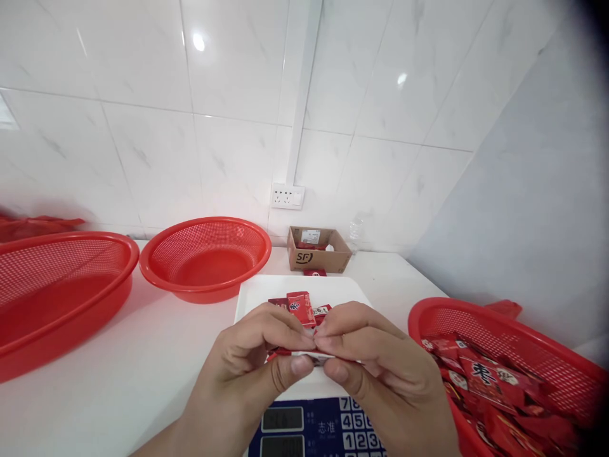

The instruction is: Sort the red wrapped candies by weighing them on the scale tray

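Red packet (304, 353) is pinched by your left hand (247, 362) and right hand (387, 368), above the white scale tray (257, 289).

A white table (166, 336) carries two perforated red baskets, one at the left (71, 311) and one at the far left of centre (209, 295). A cardboard box (321, 260) stands at the far side, a red packet (314, 273) just before it, and a scale (307, 388) stands nearer.

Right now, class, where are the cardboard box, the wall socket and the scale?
Cardboard box (326, 259), head view: front side.
Wall socket (287, 197), head view: faceplate.
Scale (326, 412), head view: blue front panel.
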`<control>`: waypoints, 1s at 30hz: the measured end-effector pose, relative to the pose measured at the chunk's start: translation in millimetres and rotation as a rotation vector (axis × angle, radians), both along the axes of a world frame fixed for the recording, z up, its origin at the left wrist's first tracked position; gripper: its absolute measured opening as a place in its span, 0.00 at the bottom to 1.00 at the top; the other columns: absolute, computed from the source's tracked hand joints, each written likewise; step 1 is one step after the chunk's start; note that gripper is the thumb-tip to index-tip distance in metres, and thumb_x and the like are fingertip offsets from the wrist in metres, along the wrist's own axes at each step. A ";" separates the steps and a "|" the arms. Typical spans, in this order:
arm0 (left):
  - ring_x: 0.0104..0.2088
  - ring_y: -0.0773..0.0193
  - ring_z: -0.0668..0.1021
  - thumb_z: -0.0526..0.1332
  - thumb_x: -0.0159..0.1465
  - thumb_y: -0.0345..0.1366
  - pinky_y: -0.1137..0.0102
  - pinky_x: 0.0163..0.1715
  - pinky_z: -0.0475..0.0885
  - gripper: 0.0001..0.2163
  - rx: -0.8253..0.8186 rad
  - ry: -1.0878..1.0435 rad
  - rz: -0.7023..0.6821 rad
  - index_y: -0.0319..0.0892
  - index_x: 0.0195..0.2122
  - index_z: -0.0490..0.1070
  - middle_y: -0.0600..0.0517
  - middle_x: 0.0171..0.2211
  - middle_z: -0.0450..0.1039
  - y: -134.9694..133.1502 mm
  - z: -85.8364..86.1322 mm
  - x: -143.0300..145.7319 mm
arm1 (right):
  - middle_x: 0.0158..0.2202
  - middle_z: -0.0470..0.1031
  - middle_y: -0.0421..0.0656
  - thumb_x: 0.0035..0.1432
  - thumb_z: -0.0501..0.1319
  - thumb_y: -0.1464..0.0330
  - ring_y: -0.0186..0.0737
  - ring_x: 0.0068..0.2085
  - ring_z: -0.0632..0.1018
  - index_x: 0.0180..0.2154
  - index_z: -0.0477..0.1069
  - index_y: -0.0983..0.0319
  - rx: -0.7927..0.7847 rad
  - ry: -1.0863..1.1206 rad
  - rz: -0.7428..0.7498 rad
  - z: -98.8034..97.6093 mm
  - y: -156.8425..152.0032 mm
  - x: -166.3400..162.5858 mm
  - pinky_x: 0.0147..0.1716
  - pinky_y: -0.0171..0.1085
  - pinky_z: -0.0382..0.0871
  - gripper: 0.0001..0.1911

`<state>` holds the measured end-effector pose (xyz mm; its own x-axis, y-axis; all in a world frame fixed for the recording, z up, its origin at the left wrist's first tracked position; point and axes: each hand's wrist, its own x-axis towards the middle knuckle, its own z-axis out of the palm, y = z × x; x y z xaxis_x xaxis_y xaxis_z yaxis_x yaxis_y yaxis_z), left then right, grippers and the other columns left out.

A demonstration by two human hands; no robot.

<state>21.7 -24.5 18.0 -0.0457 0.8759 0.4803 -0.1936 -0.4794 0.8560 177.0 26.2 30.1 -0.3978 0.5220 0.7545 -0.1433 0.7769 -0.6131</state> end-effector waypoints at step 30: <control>0.37 0.66 0.74 0.63 0.59 0.34 0.72 0.38 0.72 0.04 0.017 -0.090 -0.030 0.50 0.33 0.77 0.52 0.34 0.74 -0.8 -1.5 -4.1 | 0.32 0.74 0.42 0.53 0.63 0.73 0.36 0.34 0.77 0.36 0.76 0.54 -0.037 0.035 -0.001 0.8 -2.5 0.8 0.30 0.35 0.76 0.09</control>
